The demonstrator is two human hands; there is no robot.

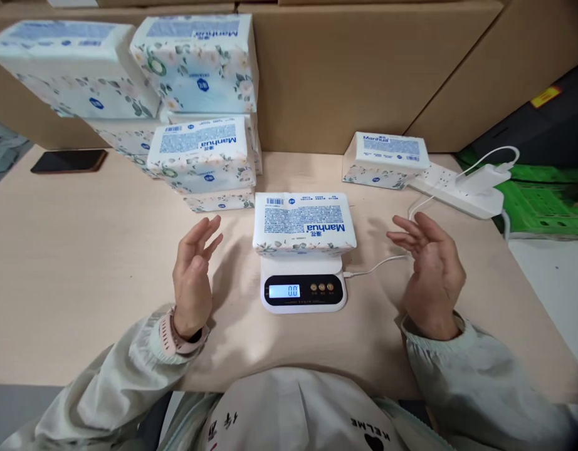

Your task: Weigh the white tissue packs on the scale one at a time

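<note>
Left grip (194, 275) and right grip (431, 277) are spread, holding nothing; at frame centre, the tissue pack (303, 220) overhangs the scale (304, 287) and could slip if bumped.

Soft shadows across the table (82, 275)

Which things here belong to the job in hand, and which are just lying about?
Likely part of the job:
digital scale
tissue pack on the scale
stacked packs at left
lone pack at right
cable at the scale's side

Seemingly just lying about:
phone
green plastic item
cardboard behind
</note>
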